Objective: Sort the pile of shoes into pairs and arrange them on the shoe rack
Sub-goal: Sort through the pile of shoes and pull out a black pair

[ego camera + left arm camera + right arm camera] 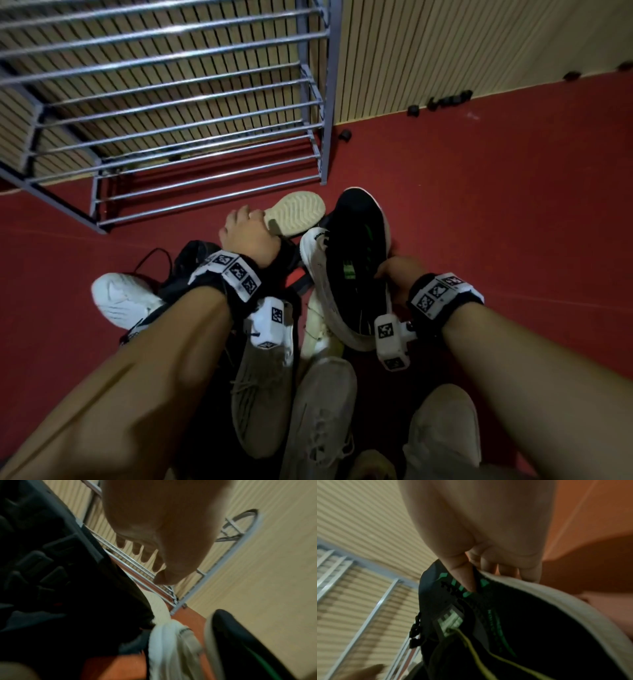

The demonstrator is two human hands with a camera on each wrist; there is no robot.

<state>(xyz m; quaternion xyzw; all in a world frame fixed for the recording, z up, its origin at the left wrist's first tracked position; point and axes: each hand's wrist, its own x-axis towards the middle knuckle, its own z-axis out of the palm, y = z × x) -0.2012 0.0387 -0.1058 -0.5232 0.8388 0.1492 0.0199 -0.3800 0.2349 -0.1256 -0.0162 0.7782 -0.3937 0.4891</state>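
Note:
My right hand (394, 270) grips a black sneaker (356, 240) with green marks and a white sole by its heel, lifted above the pile. In the right wrist view the thumb (464, 577) lies inside the collar of this sneaker (530, 628) and the fingers curl behind the heel. My left hand (245, 236) reaches over the pile beside a shoe lying with its beige sole (298, 210) up. Its fingers (137, 549) hang straight and hold nothing, next to a black shoe (42, 561). The grey metal shoe rack (191, 113) stands at the upper left with nothing on its bars.
On the red floor lie a white sneaker (120, 298), a white shoe (315, 260) beside the lifted one, and three grey knit shoes (263, 394) (322, 411) (442, 431). Small dark objects (448, 99) sit along the slatted wall at the right.

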